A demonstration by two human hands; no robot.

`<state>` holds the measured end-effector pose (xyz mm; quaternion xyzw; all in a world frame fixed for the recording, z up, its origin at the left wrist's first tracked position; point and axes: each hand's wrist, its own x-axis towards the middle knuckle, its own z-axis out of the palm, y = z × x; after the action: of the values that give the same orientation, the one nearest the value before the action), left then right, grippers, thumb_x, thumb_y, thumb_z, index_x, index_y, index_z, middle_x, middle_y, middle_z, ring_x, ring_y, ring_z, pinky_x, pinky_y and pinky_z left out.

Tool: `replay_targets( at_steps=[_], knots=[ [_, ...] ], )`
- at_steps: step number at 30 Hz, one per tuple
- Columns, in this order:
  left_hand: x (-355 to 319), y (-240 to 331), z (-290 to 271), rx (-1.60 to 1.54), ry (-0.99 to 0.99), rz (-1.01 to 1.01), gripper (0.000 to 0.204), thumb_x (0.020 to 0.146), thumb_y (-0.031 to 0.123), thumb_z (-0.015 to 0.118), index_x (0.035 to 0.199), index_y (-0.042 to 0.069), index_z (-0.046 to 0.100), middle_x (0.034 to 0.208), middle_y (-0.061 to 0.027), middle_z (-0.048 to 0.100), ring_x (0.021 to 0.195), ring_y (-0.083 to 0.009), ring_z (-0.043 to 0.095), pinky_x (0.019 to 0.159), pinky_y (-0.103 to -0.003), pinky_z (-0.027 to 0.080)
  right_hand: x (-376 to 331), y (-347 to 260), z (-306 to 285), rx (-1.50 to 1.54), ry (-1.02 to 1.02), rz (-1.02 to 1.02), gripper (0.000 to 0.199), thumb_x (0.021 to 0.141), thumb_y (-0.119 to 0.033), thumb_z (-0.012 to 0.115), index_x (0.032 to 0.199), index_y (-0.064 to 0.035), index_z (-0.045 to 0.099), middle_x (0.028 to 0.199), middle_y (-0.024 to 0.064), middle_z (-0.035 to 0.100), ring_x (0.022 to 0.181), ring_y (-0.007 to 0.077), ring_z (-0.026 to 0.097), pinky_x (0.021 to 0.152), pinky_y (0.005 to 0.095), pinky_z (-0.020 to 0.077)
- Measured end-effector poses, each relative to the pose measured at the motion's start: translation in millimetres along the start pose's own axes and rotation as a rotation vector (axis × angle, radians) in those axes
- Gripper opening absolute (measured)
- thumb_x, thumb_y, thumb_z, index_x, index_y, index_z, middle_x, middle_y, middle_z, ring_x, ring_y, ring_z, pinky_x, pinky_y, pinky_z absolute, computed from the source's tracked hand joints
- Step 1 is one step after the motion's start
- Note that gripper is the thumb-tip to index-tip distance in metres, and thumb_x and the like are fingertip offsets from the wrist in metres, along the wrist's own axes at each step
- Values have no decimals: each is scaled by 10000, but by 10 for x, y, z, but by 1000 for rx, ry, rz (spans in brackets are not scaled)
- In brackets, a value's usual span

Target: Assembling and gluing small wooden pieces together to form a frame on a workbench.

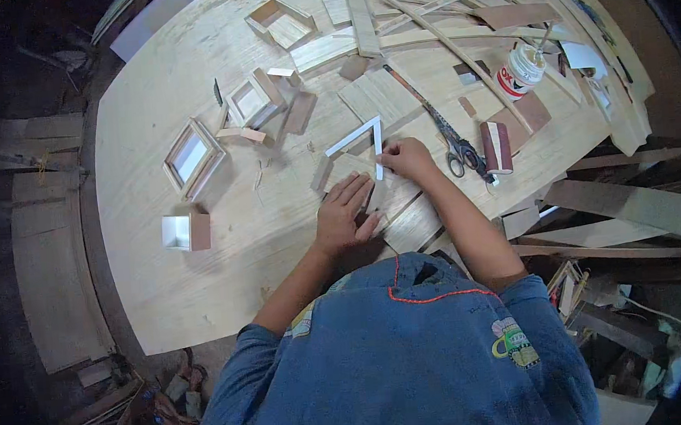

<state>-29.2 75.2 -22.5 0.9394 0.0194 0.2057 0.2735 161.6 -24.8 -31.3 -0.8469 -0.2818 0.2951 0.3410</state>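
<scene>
In front of me lies a small wooden box-like frame, two of its upper edges showing as a bright white L-shaped strip. My left hand rests on its near left part, fingers stretched out flat. At the right side, my right hand is closed, thumb and fingertips pinching at the strip's right arm. Whether a small piece is also between those fingers is hidden. A flat square of pale wood lies just beyond the frame. To the right are black scissors beside a hacksaw blade.
Small wooden boxes and a framed box stand on the left half of the table. At right are a red sanding block and a glue jar with a stick. Long wood strips crowd the far right.
</scene>
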Motion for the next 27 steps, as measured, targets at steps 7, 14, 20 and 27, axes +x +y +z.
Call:
replay_targets(
  at_steps=[7, 14, 20, 27],
  knots=[
    [10, 13, -18, -32, 8, -4, 548, 709, 288, 692, 1173, 14, 595, 1241, -138, 580, 1191, -326, 518, 1008, -419, 406, -43, -39, 19, 18, 58, 9, 308, 704, -378, 733, 809, -88, 726, 738, 132, 674, 680, 282, 653, 652, 382, 504],
    [3, 9, -16, -46, 30, 4, 551, 703, 288, 691, 1170, 12, 594, 1234, -149, 579, 1194, -330, 515, 1010, -422, 403, 13, 4, 84, 73, 57, 53, 303, 707, -364, 734, 806, -77, 725, 725, 107, 679, 669, 261, 655, 636, 360, 503],
    [13, 47, -39, -29, 29, 2, 569, 703, 299, 691, 1177, 3, 584, 1233, -161, 572, 1194, -339, 508, 1012, -428, 398, 15, 35, 58, 109, 19, 63, 311, 737, -379, 704, 808, -76, 725, 744, 118, 682, 692, 264, 659, 650, 369, 505],
    [0, 58, -33, 6, 25, 3, 593, 713, 316, 683, 1202, 4, 558, 1248, -171, 556, 1194, -354, 502, 1008, -436, 399, 19, -78, 28, -125, 27, -3, 373, 772, -445, 635, 843, -92, 733, 797, 141, 688, 755, 305, 661, 694, 403, 505]
  ],
)
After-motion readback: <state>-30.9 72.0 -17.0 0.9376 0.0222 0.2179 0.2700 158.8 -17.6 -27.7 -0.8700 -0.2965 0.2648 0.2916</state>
